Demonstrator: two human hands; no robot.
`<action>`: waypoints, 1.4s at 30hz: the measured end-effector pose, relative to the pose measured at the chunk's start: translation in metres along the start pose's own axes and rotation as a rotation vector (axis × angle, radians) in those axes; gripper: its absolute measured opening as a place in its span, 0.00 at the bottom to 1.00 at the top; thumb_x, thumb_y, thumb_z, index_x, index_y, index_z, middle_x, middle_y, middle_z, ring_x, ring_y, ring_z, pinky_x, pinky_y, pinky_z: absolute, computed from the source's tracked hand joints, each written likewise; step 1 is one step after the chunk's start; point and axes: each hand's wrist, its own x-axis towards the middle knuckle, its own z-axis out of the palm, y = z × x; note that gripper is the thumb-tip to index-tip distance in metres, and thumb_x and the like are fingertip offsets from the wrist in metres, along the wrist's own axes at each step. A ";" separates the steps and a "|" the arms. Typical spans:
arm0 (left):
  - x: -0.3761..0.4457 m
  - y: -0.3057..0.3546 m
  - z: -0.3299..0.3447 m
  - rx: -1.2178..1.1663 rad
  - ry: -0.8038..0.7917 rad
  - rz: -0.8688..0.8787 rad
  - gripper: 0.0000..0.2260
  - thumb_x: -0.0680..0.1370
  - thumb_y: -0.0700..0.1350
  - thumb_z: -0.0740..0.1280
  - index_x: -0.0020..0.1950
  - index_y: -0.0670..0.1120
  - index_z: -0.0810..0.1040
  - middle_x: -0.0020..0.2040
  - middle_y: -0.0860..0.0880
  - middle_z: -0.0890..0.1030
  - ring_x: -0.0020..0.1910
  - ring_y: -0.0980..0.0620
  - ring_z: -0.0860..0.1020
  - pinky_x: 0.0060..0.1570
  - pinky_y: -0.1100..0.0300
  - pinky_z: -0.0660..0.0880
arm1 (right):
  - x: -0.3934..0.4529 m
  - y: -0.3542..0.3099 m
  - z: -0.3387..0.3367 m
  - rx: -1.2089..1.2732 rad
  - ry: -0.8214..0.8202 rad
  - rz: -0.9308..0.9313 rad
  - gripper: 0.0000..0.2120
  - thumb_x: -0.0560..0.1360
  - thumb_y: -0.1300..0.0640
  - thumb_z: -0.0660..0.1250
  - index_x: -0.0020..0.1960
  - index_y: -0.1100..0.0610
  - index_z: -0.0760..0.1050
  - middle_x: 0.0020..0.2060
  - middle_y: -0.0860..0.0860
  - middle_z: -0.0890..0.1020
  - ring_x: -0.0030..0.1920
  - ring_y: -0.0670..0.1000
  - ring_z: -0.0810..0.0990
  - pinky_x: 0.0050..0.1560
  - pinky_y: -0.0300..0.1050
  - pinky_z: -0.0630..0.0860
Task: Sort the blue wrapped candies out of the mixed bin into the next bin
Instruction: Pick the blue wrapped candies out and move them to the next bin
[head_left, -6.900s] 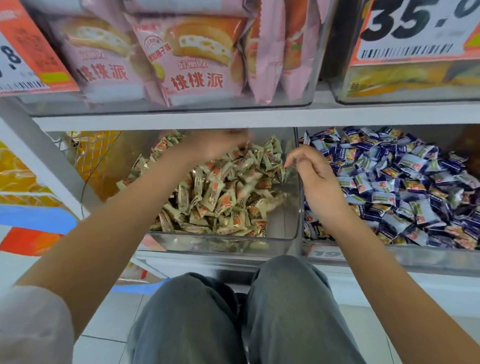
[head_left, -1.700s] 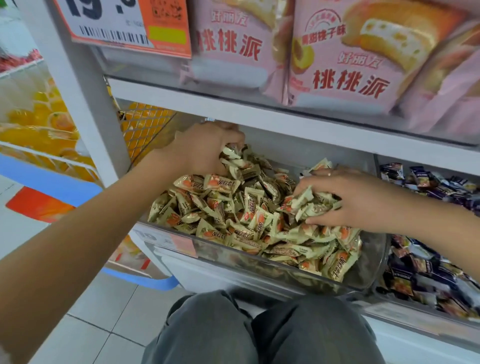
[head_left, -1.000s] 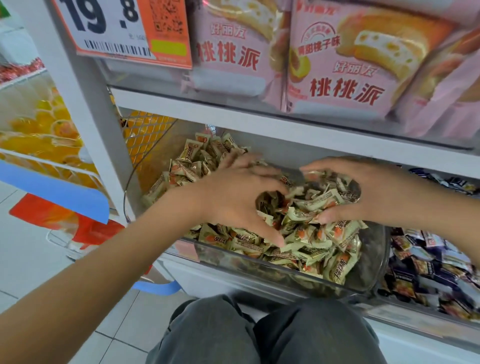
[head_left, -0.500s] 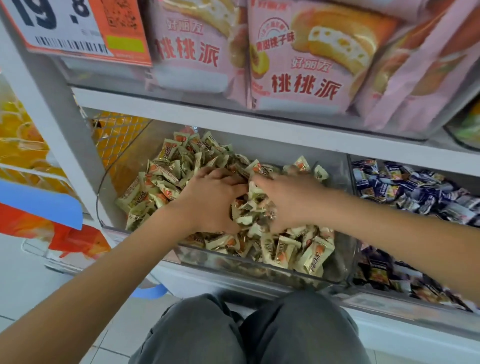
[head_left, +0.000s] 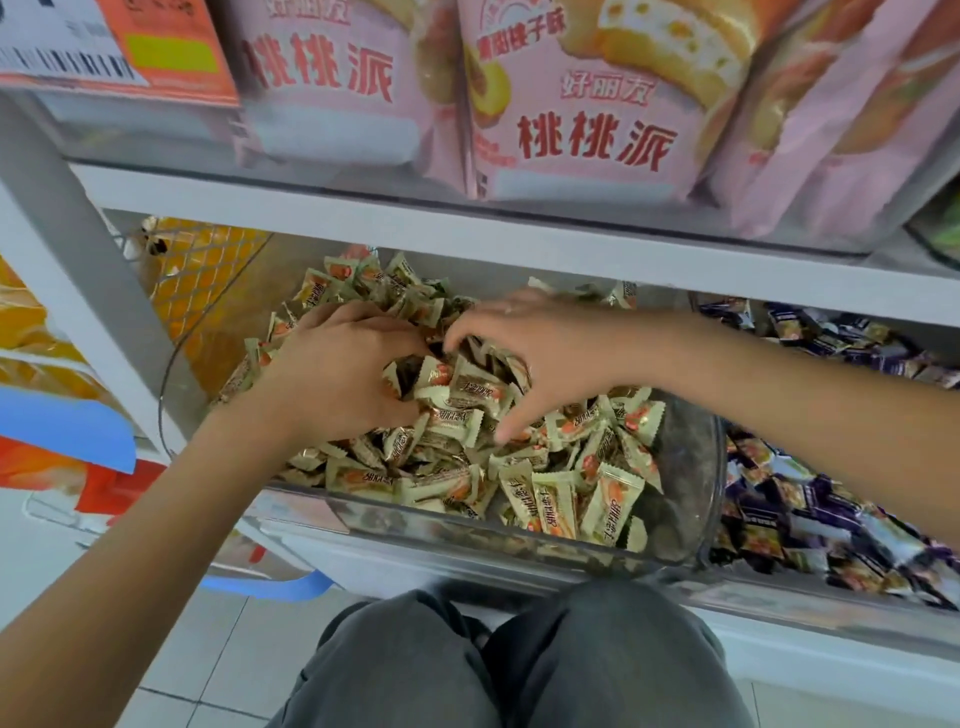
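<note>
Both of my hands are dug into a heap of cream-and-orange wrapped candies in a clear bin. My left hand has its fingers curled into the pile, with a few candies caught between thumb and fingers. My right hand lies spread over the heap just to the right, thumb and forefinger apart, pressing on the wrappers. The two hands nearly touch. I see no blue wrapper in this bin. The blue wrapped candies fill the neighbouring bin on the right.
A white shelf board runs low over both bins, with pink cake packs above it. A white upright stands at the left. My knees sit below the bin front.
My hands have shifted a little toward the back of the heap and stay close together, stirring the cream candies. Several seconds ago my right hand was over the blue bin.
</note>
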 end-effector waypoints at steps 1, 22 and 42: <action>-0.001 0.001 0.000 0.015 0.051 0.007 0.20 0.68 0.60 0.66 0.58 0.58 0.79 0.62 0.58 0.77 0.67 0.49 0.68 0.66 0.46 0.61 | 0.008 -0.009 0.008 -0.059 -0.058 0.009 0.48 0.61 0.34 0.73 0.73 0.43 0.51 0.74 0.48 0.60 0.72 0.55 0.58 0.71 0.57 0.60; -0.033 -0.023 0.002 -0.207 0.227 0.069 0.20 0.73 0.64 0.59 0.56 0.55 0.80 0.63 0.57 0.76 0.67 0.53 0.69 0.65 0.42 0.65 | 0.025 0.042 -0.018 -0.022 -0.200 0.042 0.22 0.71 0.69 0.66 0.63 0.56 0.73 0.61 0.51 0.72 0.56 0.47 0.66 0.43 0.35 0.60; -0.072 -0.019 0.019 -0.317 0.411 -0.226 0.25 0.77 0.60 0.56 0.70 0.48 0.65 0.68 0.48 0.67 0.69 0.49 0.64 0.66 0.48 0.65 | 0.171 -0.053 -0.025 0.183 -0.197 0.150 0.31 0.78 0.45 0.60 0.76 0.58 0.56 0.75 0.55 0.59 0.73 0.55 0.59 0.69 0.44 0.59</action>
